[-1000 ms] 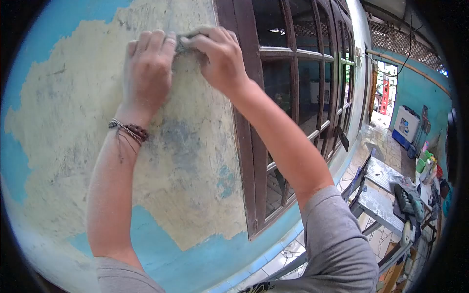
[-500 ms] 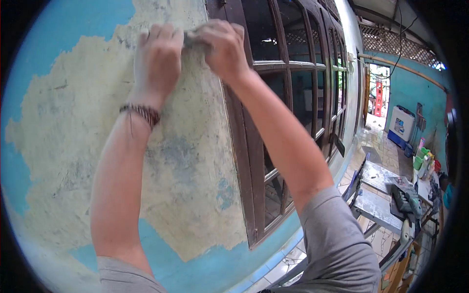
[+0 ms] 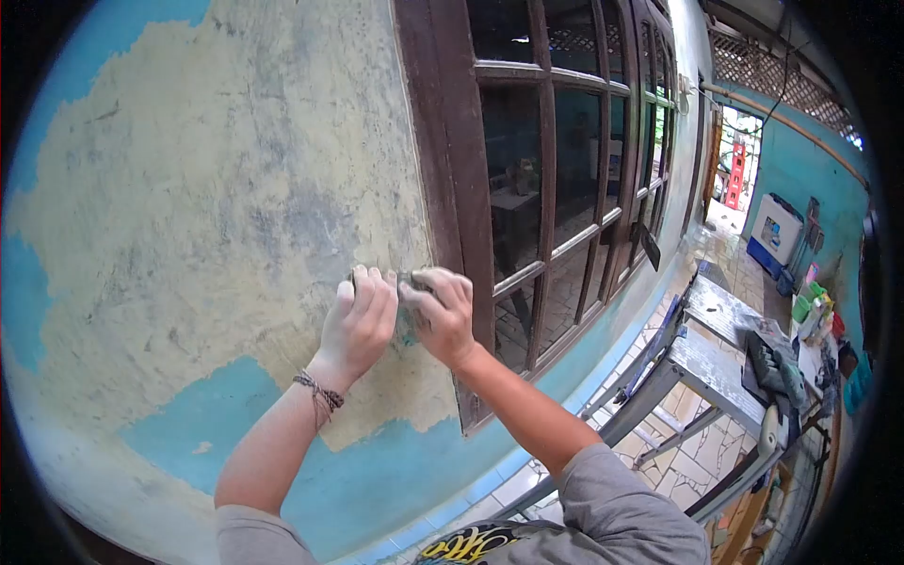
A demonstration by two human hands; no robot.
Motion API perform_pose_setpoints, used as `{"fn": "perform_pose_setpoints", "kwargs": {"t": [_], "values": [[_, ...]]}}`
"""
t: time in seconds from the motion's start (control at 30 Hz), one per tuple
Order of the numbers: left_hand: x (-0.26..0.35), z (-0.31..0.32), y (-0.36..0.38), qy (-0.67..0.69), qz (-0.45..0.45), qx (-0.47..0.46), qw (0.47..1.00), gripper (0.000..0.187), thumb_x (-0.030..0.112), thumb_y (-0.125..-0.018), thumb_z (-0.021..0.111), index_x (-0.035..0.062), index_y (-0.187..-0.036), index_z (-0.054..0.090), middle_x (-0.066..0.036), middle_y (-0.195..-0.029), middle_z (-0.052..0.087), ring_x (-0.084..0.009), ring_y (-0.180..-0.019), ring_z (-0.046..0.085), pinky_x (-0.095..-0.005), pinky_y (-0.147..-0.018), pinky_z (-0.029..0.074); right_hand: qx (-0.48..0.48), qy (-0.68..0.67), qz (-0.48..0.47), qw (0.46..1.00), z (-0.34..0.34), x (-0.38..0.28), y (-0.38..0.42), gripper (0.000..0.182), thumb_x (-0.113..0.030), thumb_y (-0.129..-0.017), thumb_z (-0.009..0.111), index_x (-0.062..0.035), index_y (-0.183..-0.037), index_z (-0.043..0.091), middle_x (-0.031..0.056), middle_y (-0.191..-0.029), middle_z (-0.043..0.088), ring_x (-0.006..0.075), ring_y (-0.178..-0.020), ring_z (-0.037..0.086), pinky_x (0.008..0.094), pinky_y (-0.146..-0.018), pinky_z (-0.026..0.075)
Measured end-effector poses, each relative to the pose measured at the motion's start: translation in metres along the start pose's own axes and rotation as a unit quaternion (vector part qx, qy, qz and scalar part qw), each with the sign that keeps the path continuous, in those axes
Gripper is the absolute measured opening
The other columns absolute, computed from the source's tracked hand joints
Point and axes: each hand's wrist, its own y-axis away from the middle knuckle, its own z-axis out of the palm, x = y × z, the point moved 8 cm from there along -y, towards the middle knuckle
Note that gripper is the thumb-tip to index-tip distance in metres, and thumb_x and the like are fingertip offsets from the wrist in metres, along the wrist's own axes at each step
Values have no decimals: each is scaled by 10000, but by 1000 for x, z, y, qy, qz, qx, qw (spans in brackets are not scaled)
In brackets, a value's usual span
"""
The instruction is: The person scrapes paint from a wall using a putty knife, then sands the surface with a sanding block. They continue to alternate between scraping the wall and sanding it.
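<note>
Both hands are together against a wall [image 3: 198,207], where a large pale, grey-smudged area is edged by blue paint. My left hand [image 3: 361,320], a braided bracelet at its wrist, has its fingers bent over a small dark-edged piece [image 3: 406,279]. From the other side, my right hand [image 3: 443,318] grips it with curled fingers. Only a thin strip shows between the hands, so I cannot make out its kind. Just right of them runs the brown wooden window frame [image 3: 443,188].
Dark glass panes [image 3: 513,169] fill the window, and a dark flap [image 3: 648,247] juts from its frame. To the right, a metal work platform [image 3: 720,372] carries a dark tool [image 3: 777,363]. A white and blue washing machine [image 3: 776,235] stands farther back on the tiled floor.
Both hands have moved down the wall together, from high beside the window to near the lower end of its frame. They still grip the same piece. The view has tilted downward somewhat.
</note>
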Motion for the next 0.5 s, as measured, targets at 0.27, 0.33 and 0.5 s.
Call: {"fn": "perform_pose_setpoints", "kwargs": {"t": [0.27,0.33,0.5], "values": [[-123,-36,-121,46,-27,117,992,365,25,-836,528,-2,-1183,638,-151,-1187,610,-313,-1210,529,-446,-1010,389,123,9,-35,992,7,17,-166,304,-10,-690,664,-106,-975,705,85,-1013,648,288,-993,594,400,-860,393],[-117,-32,-113,71,-27,105,992,380,-4,-824,525,15,-1185,642,-144,-1232,613,-315,-1246,528,-445,-1085,367,125,9,-8,992,8,12,-146,289,-21,-721,671,-92,-998,708,106,-1006,643,303,-984,591,408,-855,401],[-34,1,-45,86,162,-11,983,327,68,-857,568,56,-1169,666,-88,-1270,623,-288,-1326,491,-431,-1176,306,57,9,99,993,6,-6,1,248,-47,-751,690,-33,-998,706,152,-981,633,327,-907,596,413,-792,435]]}}
